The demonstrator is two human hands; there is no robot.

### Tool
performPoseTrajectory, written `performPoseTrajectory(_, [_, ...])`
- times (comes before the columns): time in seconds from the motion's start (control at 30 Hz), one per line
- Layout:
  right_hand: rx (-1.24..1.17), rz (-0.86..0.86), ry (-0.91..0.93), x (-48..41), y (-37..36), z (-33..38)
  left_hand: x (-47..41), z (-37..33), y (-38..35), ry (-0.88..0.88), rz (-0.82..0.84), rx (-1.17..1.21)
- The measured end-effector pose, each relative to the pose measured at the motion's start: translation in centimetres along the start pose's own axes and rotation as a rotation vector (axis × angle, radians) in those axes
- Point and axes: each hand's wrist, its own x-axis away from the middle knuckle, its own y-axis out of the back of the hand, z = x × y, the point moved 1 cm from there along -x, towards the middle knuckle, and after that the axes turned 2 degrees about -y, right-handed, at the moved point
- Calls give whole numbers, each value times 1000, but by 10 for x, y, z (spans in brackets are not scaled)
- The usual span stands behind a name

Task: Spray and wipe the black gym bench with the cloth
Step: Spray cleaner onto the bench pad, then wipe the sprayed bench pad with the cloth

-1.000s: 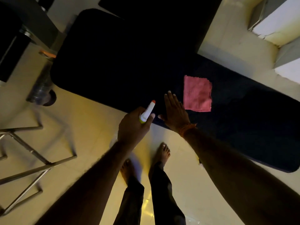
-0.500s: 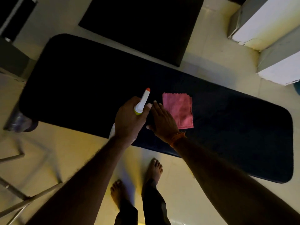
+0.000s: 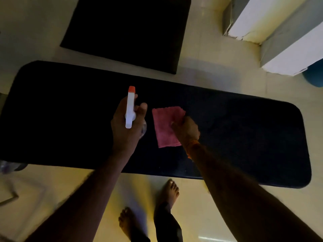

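On the bench [image 3: 70,119], right fingers [image 3: 175,124] now pinch the cloth [image 3: 164,123]; left fingers [image 3: 142,108] grip the sprayer [image 3: 130,109].

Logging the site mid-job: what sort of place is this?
Likely a home workout room, dimly lit: a long black padded bench stands on pale tiled floor, a black mat lies beyond it, and the person's feet are bare.

One bench [image 3: 244,137], one cloth [image 3: 164,126], one spray bottle [image 3: 130,109]

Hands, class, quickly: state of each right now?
Left hand: grips the white plastic spray bottle with orange nozzle.
Right hand: pinches the pink square cloth.
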Motion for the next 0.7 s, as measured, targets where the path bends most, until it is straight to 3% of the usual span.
performPoseTrajectory(0.1, [-244, 20, 155, 7, 5, 6, -4, 3, -7, -36, -52, 26])
performPoseTrajectory(0.23, [-376, -109, 281, 7, 46, -11, -9, -1, -48, -47, -34, 88])
performPoseTrajectory(0.47, [-537, -126, 261, 15, 96, -60, 0, -2, -109, 63, 130, 176])
performPoseTrajectory(0.7, [-603, -71, 248, 33, 92, -81, 11, 4, -112, 118, 196, 52])
